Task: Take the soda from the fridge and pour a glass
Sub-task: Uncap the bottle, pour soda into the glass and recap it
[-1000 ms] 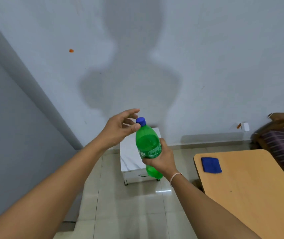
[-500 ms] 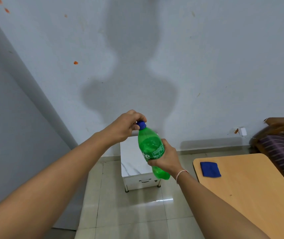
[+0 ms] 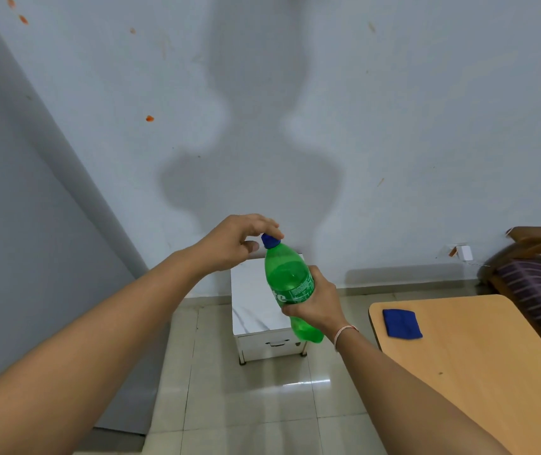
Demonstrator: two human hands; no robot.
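A green soda bottle (image 3: 287,277) with a blue cap (image 3: 270,240) is held up in front of me, tilted slightly left. My right hand (image 3: 316,303) grips it around the label, covering its lower middle. My left hand (image 3: 236,243) is at the top, fingers curled over the cap and thumb beside it. No glass is in view.
A small white cabinet (image 3: 262,323) stands on the tiled floor behind the bottle, against the wall. A wooden table (image 3: 479,372) with a blue cloth (image 3: 402,323) is at the right. A bed (image 3: 538,284) with a striped cover lies at the far right.
My left hand closed in on the blue cap from beside it and now holds it with fingers over the top. The bottle stayed in my right hand, tilting a little.
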